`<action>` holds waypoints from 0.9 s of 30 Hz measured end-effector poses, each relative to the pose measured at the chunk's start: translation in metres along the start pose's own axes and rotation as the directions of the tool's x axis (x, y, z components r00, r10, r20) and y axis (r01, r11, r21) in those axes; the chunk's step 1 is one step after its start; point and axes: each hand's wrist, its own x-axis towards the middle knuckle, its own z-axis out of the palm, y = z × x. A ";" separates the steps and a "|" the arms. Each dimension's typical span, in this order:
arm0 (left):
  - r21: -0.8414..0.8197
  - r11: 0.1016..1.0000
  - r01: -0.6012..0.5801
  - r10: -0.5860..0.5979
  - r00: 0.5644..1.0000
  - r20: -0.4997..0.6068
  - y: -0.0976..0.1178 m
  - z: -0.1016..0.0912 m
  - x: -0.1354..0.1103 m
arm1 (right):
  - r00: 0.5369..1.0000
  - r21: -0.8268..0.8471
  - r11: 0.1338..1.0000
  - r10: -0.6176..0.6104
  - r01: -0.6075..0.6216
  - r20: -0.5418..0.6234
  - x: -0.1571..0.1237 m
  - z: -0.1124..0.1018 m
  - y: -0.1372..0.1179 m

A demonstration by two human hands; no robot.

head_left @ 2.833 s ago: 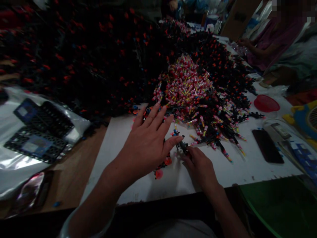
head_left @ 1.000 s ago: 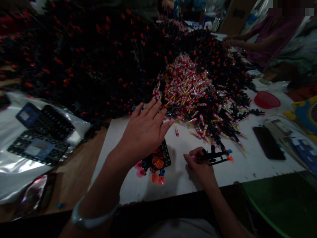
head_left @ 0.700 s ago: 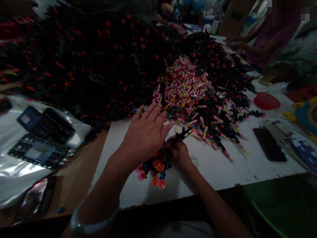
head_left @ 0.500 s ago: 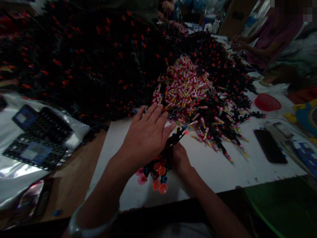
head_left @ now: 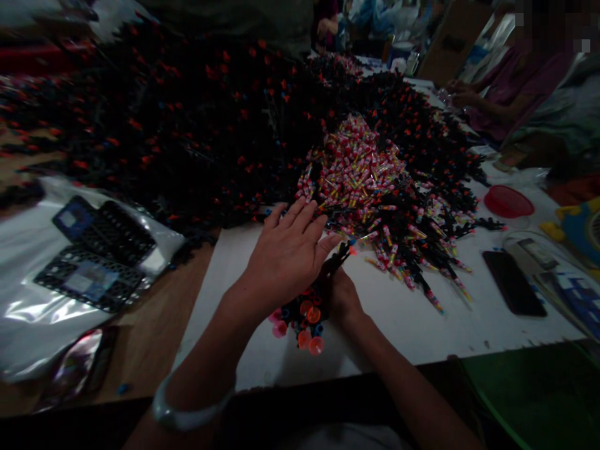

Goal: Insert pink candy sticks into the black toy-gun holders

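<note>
My left hand (head_left: 287,253) lies palm down with fingers stretched out, over a black tray (head_left: 302,309) holding orange and pink suction-cup pieces. My right hand (head_left: 344,294) is tucked under the left hand's edge, closed on a black plastic toy piece (head_left: 338,257) with an orange tip that sticks up past my left thumb. Just beyond my fingertips lies a heap of small pink and yellow wrapped candy tubes (head_left: 360,175). A huge pile of black toy pieces with orange tips (head_left: 187,125) fills the table behind it.
A white sheet (head_left: 412,312) covers the table under my hands. Black grids on a silver bag (head_left: 94,250) lie at left. A red bowl (head_left: 509,201) and a dark phone (head_left: 514,290) sit at right. Another person's hands (head_left: 462,94) work at far right.
My right hand carried the black toy piece from the right side of the sheet leftward to the tray and slid under my left hand. My left hand stayed over the tray.
</note>
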 end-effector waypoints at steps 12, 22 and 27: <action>0.051 0.998 0.029 -0.030 0.999 0.023 -0.005 -0.011 -0.010 | 0.992 -0.595 0.803 -0.106 0.043 -0.072 0.057 -0.061 -0.010; 0.039 0.999 0.017 -0.017 1.000 0.007 -0.004 -0.006 -0.010 | 1.000 -0.064 0.998 0.008 -0.009 -0.020 0.058 -0.056 0.016; 0.010 0.999 0.047 -0.047 0.999 0.025 -0.003 -0.007 -0.008 | 0.955 0.401 0.891 0.103 -0.212 0.277 0.027 -0.066 0.007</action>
